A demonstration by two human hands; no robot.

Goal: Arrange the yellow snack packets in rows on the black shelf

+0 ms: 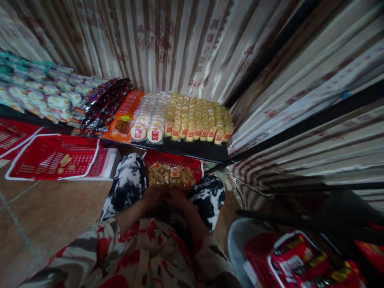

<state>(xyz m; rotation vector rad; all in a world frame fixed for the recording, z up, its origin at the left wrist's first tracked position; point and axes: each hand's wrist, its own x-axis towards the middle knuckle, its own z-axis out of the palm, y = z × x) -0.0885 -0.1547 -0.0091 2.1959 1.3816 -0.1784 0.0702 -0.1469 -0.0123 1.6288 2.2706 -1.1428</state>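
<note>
My left hand [153, 198] and my right hand [177, 199] are together in my lap, between my knees in black-and-white trousers. Their fingers curl inward and touch each other; whether anything is in them is hidden in shadow. Just beyond them a red basket [172, 159] holds several small yellow-wrapped snack packs [171, 175]. On the low dark shelf [192, 150] ahead lie rows of yellow snack packs [199, 118], clear-wrapped round cakes [148, 120] and an orange pack [124, 116].
A second red basket [55, 162] with a few snacks stands on the floor at left. Dark and green-white packets [45, 94] fill the left shelf. Striped curtains hang behind and to the right. A grey stool [240, 244] and red snack bags [300, 260] are at lower right.
</note>
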